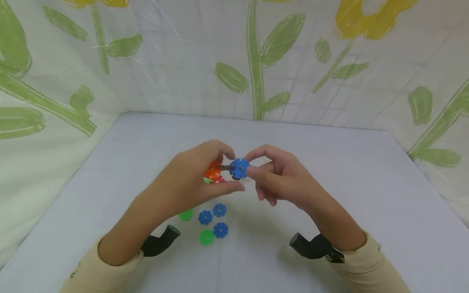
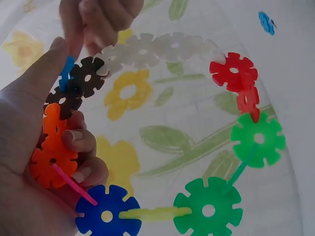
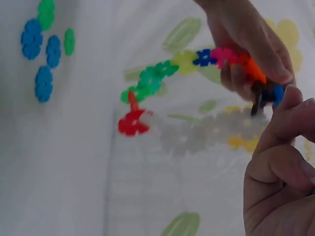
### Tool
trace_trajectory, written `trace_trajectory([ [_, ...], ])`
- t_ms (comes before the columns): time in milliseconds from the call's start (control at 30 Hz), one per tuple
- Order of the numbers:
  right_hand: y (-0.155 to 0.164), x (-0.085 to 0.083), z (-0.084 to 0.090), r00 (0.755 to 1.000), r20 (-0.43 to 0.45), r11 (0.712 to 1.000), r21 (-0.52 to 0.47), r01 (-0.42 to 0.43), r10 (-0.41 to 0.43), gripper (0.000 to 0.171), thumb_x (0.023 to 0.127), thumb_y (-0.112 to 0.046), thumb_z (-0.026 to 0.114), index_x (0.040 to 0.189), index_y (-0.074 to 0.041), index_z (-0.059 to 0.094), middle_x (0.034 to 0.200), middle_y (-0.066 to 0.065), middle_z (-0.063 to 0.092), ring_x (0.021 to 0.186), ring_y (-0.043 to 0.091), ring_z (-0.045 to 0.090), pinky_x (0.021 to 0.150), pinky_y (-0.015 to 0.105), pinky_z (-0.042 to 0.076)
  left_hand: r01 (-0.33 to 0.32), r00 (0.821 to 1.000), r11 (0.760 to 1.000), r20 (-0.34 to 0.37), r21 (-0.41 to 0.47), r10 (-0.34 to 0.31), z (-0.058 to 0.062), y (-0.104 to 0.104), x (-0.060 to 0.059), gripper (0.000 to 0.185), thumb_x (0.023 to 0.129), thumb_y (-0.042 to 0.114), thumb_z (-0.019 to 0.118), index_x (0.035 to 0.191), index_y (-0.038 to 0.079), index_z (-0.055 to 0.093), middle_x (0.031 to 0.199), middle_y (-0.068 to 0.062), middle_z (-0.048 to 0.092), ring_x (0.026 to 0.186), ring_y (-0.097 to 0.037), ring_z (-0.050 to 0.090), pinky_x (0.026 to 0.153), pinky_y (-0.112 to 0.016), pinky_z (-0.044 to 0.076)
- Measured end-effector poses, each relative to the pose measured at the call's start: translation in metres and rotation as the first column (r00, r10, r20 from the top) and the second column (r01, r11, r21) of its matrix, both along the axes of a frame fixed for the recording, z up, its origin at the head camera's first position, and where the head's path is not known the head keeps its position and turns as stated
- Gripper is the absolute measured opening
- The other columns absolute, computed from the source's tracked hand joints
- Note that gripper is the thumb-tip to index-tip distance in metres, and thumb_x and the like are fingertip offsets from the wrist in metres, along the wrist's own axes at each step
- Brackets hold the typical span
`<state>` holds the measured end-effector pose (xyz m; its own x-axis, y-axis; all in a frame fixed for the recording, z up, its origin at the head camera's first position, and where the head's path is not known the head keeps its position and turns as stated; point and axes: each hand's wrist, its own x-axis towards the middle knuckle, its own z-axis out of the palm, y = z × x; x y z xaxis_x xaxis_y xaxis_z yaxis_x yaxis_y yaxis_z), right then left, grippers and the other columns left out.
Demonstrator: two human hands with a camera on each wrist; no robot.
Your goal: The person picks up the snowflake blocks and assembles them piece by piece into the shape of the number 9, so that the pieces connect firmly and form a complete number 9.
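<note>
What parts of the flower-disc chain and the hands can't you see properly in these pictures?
- Head view: the left hand covers most of the chain; only orange bits show.
- Left wrist view: the right hand is cut off by the top edge.
- Right wrist view: the white discs are blurred; their slots can't be made out.
- Left wrist view: the blue disc is mostly hidden by fingers.

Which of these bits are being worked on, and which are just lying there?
In use: the ring of linked discs gripped by the left hand; the blue disc pinched by the right hand.
Lying about: loose blue and green discs on the table.
</note>
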<state>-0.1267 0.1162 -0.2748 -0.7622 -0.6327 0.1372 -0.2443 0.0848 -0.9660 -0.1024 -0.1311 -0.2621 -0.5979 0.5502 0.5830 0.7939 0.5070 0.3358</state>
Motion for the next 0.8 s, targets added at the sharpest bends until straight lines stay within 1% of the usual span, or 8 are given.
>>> trace_trajectory([
  [100, 0.005, -0.015, -0.007, 0.986, -0.141, 0.990, 0.104, 0.099, -0.084, 0.018, 0.102, -0.012, 0.058, 0.119, -0.007, 0.060, 0.068, 0.013, 0.061, 0.053, 0.028, 0.052, 0.049, 0.033, 0.047, -0.042, 0.998, 0.999, -0.035, 0.024, 0.043, 0.009, -0.013, 0.000, 0.049, 0.074, 0.030, 0.092, 0.112, 0.009, 0.069, 0.097, 0.003, 0.067, 0.080, -0.006, 0.058, 0.070, -0.023, 0.053],
  [167, 0.011, -0.028, -0.014, 0.958, -0.245, 0.953, 0.224, 0.205, -0.148, 0.015, 0.101, -0.012, 0.060, 0.114, -0.008, 0.065, 0.076, 0.009, 0.064, 0.062, 0.026, 0.057, 0.057, 0.035, 0.050, -0.053, 0.997, 0.998, -0.045, 0.039, 0.055, 0.012, -0.021, 0.001, 0.044, 0.071, 0.027, 0.093, 0.108, 0.012, 0.074, 0.092, 0.006, 0.067, 0.079, -0.004, 0.058, 0.068, -0.022, 0.052],
  [233, 0.017, -0.041, -0.023, 0.928, -0.324, 0.882, 0.363, 0.300, -0.182, 0.014, 0.099, -0.012, 0.062, 0.111, -0.007, 0.068, 0.086, 0.007, 0.066, 0.073, 0.026, 0.060, 0.065, 0.037, 0.050, -0.050, 0.998, 0.998, -0.039, 0.049, 0.052, 0.015, -0.027, 0.001, 0.039, 0.071, 0.024, 0.094, 0.103, 0.014, 0.076, 0.087, 0.009, 0.063, 0.078, -0.003, 0.057, 0.066, -0.021, 0.051],
  [300, 0.022, -0.052, -0.032, 0.916, -0.360, 0.790, 0.503, 0.350, -0.176, 0.017, 0.098, -0.012, 0.063, 0.113, -0.006, 0.069, 0.096, 0.007, 0.067, 0.085, 0.026, 0.060, 0.071, 0.039, 0.050, -0.049, 0.998, 0.998, -0.025, 0.046, 0.050, 0.018, -0.032, 0.002, 0.036, 0.071, 0.024, 0.093, 0.101, 0.015, 0.076, 0.086, 0.010, 0.061, 0.078, -0.002, 0.058, 0.066, -0.020, 0.051],
  [400, 0.029, -0.065, -0.047, 0.931, -0.337, 0.669, 0.661, 0.340, -0.140, 0.027, 0.097, -0.013, 0.064, 0.121, -0.003, 0.067, 0.110, 0.013, 0.063, 0.099, 0.030, 0.057, 0.080, 0.044, 0.051, -0.046, 0.999, 0.998, 0.011, 0.035, 0.046, 0.020, -0.037, 0.002, 0.032, 0.072, 0.024, 0.092, 0.098, 0.015, 0.076, 0.089, 0.012, 0.061, 0.081, -0.001, 0.061, 0.070, -0.020, 0.053],
  [500, 0.033, -0.075, -0.063, 0.952, -0.285, 0.596, 0.747, 0.294, -0.114, 0.035, 0.095, -0.012, 0.066, 0.128, 0.000, 0.063, 0.120, 0.021, 0.058, 0.109, 0.036, 0.055, 0.089, 0.048, 0.049, -0.047, 0.998, 0.999, 0.042, 0.021, 0.046, 0.021, -0.039, 0.002, 0.030, 0.074, 0.025, 0.091, 0.097, 0.015, 0.076, 0.090, 0.014, 0.061, 0.083, 0.000, 0.062, 0.071, -0.021, 0.054],
  [600, 0.035, -0.080, -0.071, 0.956, -0.272, 0.569, 0.771, 0.286, -0.112, 0.036, 0.091, -0.009, 0.069, 0.126, 0.001, 0.063, 0.122, 0.025, 0.057, 0.113, 0.039, 0.055, 0.093, 0.050, 0.047, -0.046, 0.996, 0.999, 0.072, 0.007, 0.045, 0.020, -0.040, 0.002, 0.029, 0.075, 0.025, 0.091, 0.098, 0.016, 0.076, 0.089, 0.016, 0.061, 0.083, 0.001, 0.061, 0.070, -0.022, 0.054],
  [800, 0.037, -0.082, -0.073, 0.946, -0.305, 0.561, 0.767, 0.311, -0.107, 0.031, 0.089, -0.008, 0.069, 0.117, 0.003, 0.064, 0.116, 0.022, 0.060, 0.110, 0.037, 0.056, 0.093, 0.050, 0.047, -0.036, 0.992, 0.999, 0.121, -0.024, 0.039, 0.016, -0.036, 0.001, 0.028, 0.077, 0.027, 0.089, 0.100, 0.017, 0.077, 0.088, 0.016, 0.061, 0.084, 0.002, 0.060, 0.070, -0.023, 0.054],
])
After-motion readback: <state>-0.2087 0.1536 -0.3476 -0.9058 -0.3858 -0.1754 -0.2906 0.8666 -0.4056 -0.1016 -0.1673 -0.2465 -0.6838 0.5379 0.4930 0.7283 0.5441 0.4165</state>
